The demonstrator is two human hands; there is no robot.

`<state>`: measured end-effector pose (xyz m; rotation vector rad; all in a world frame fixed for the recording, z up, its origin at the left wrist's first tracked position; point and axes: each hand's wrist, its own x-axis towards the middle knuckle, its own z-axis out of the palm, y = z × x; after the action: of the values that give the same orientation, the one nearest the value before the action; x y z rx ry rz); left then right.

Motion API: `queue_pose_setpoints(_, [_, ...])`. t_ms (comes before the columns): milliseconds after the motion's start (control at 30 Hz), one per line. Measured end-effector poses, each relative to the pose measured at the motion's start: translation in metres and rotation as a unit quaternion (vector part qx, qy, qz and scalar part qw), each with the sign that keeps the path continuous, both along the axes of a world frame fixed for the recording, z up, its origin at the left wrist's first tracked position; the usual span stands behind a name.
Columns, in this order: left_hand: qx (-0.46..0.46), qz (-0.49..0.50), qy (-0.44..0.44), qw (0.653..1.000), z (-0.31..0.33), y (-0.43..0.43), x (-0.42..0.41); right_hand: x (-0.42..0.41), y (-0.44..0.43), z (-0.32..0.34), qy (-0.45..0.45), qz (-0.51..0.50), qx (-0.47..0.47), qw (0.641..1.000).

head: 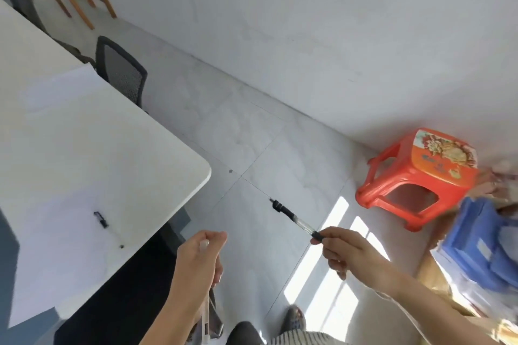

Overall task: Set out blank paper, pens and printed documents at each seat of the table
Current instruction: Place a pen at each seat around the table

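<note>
Over floor beside table | right hand pinches pen by rear end | left hand grips thin items

Grey tile floor, white wall. Mesh chair beside table. Red stool near wall. Sun patches on floor. Blurred blue box, possibly a crate.

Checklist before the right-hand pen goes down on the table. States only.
1. Held pen gripped: ok, right hand pinches its rear end.
2. Held pen above table: not ok, it hangs over the floor.
3. Near sheet has a pen: ok, table pen lies on it.
4. Far sheet by mesh chair has a pen: not ok, none visible.
5. Left hand free: not ok, it grips a pale item; what it is, cannot tell.
</note>
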<state>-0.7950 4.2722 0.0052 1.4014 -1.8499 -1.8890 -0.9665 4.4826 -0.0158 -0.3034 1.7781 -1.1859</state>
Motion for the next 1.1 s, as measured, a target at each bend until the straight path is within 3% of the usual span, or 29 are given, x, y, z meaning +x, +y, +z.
queue_pose_setpoints(300, [0.061, 0.060, -0.012, 0.996, -0.022, -0.043, -0.088, -0.094, -0.023, -0.012, 0.017, -0.111, 0.007, 0.994])
queue_pose_setpoints(567, [0.069, 0.058, 0.026, 0.996, -0.021, -0.126, -0.222, -0.228, -0.085, -0.005, 0.020, -0.202, -0.001, 0.979])
queue_pose_setpoints(833, [0.039, 0.020, 0.057, 0.997, 0.023, -0.227, -0.347, -0.336, -0.194, 0.013, 0.036, -0.171, -0.012, 0.985])
queue_pose_setpoints(1100, [0.041, 0.137, 0.016, 0.990, -0.001, -0.324, -0.406, -0.469, -0.314, -0.012, 0.039, -0.070, 0.015, 0.997])
